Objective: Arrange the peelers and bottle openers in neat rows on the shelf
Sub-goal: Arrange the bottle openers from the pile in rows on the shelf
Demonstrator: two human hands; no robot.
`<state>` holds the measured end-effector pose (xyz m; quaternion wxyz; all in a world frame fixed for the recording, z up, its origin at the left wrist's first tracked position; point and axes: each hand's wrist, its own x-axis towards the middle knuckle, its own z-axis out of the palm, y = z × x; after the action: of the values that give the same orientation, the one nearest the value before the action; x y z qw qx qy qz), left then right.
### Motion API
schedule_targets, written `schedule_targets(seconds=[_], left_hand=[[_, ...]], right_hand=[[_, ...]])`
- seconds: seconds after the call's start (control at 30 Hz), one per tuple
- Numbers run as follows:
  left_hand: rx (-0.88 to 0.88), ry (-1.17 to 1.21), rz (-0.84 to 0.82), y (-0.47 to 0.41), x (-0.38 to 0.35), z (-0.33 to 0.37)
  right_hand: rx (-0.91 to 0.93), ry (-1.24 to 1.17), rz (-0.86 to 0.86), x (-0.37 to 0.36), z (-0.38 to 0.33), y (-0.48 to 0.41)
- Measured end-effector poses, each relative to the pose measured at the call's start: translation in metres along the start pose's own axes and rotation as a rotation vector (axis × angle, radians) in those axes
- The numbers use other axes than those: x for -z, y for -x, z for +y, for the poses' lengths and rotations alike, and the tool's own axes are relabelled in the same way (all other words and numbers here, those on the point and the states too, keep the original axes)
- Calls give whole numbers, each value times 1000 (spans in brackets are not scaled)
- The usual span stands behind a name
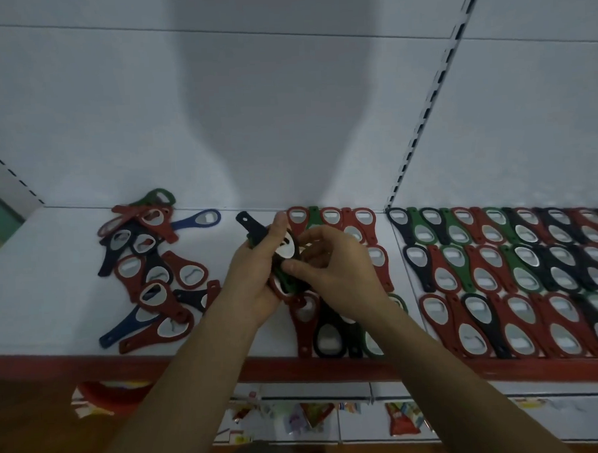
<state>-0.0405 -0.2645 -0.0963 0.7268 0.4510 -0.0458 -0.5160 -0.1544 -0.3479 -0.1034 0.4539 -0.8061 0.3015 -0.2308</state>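
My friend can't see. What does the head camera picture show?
Two hands hold a stack of bottle openers over a white shelf: the left hand grips the stack, the right hand pinches it. A jumbled pile of openers lies to the left; neat rows of red, green and black ones fill the right.

Your left hand [255, 272] grips a bunch of bottle openers [285, 250] over the white shelf [53, 288], one black handle poking up to the left. Your right hand [337, 262] pinches that same bunch. There's a messy pile [148, 267] on the left and tidy red, green and black rows [515, 271] on the right.
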Motion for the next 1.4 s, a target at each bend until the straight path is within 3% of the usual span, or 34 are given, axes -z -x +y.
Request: schedule_targets(seconds=[0.1, 0.17, 0.3, 0.47, 0.57, 0.77, 0.83, 0.9, 1.0, 1.1, 1.17, 1.27, 1.4], left_hand=[[46, 94, -136, -13, 15, 11], [39, 111, -140, -23, 24, 17], [35, 63, 27, -48, 43, 37], [-70, -253, 160, -81, 72, 67], [-80, -441, 170, -93, 85, 79], [84, -288, -26, -105, 94, 96], [77, -303, -98, -104, 95, 94], [74, -356, -178, -100, 96, 92], [31, -529, -293, -96, 97, 95], [-6, -743, -433, -92, 93, 97], [3, -720, -426, -89, 93, 98], [-76, -692, -287, -89, 98, 101], [-297, -935, -218, -89, 105, 99]], right_hand=[[-23, 24, 36, -5, 3, -19], [-47, 55, 64, -9, 3, -32], [-118, -73, 186, -25, 4, -61], [-240, -118, 264, -45, 4, -96], [-244, 7, 245, -62, 5, -107], [-248, 305, 214, -76, -1, -111], [-189, 536, 234, -76, -3, -103], [-78, 602, 317, -75, -6, -97], [4, 241, 369, -71, -12, -96], [-83, -165, 218, -67, -21, -104], [-69, -225, 209, -65, -25, -106], [-82, -237, 292, -51, -27, -106], [-143, -59, 89, -32, -20, -94]])
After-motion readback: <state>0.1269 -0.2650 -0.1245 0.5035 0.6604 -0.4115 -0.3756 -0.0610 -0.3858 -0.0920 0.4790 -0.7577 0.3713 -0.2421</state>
